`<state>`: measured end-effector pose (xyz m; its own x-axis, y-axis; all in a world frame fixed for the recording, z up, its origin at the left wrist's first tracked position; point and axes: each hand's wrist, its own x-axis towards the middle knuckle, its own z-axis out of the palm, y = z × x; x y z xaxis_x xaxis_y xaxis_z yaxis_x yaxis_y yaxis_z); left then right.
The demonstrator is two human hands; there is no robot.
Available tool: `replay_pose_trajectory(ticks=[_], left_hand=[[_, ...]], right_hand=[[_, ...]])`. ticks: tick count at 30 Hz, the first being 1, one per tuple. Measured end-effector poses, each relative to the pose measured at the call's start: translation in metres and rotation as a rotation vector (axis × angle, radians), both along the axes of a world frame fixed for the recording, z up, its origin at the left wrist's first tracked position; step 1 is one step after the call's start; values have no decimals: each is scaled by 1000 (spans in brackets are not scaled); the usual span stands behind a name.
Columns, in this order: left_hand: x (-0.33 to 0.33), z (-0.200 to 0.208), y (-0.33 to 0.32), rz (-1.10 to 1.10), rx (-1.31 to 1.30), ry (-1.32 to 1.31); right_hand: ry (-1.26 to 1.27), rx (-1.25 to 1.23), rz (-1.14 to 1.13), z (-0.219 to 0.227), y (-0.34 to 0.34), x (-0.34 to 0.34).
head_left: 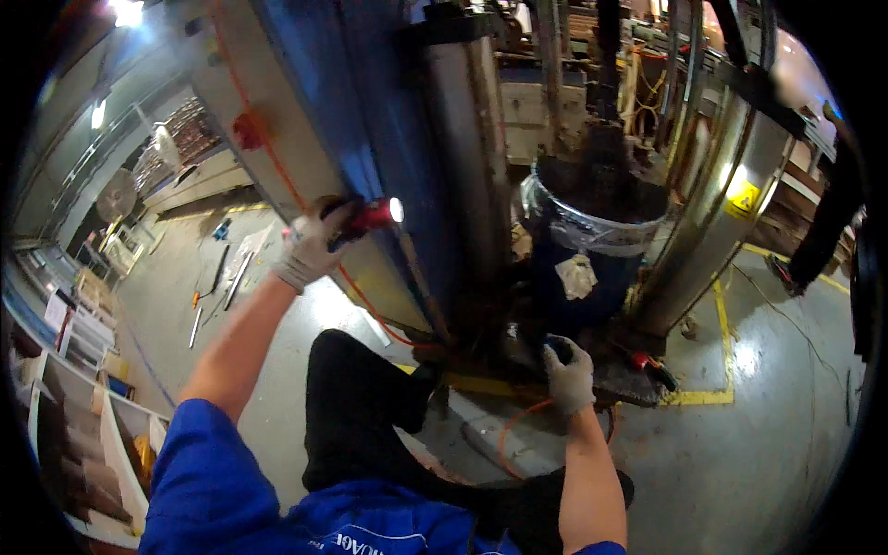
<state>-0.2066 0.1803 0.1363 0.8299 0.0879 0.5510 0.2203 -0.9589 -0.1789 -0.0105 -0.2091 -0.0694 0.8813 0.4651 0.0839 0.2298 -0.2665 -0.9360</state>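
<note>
Head view, gloved left hand [316,242] gripping lit red flashlight [374,216], gloved right hand [570,374] curling, grasp unclear, plastic-lined round drum [610,279] standing, yellow label [742,198] showing

Drum [592,220] right of centre, between left post [462,111] and right upright [717,236]; shaft [606,157] down into drum; patch [576,277] on drum's near side; right hand [569,372] low before drum; flashlight [373,217] in left hand [319,245], left of drum; rods [238,280] on floor [777,444], farther left; shelf unit [120,462] at left edge, nearer than rods.
</note>
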Motion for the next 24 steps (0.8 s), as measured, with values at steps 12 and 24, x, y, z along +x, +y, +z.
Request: replay_pose_trajectory(ticks=[12, 24], left_hand=[[8, 9, 27, 58, 251, -107], [6, 2, 46, 1, 470, -121]], right_hand=[[91, -13, 18, -4, 2, -4], [90, -45, 8, 0, -1, -3]])
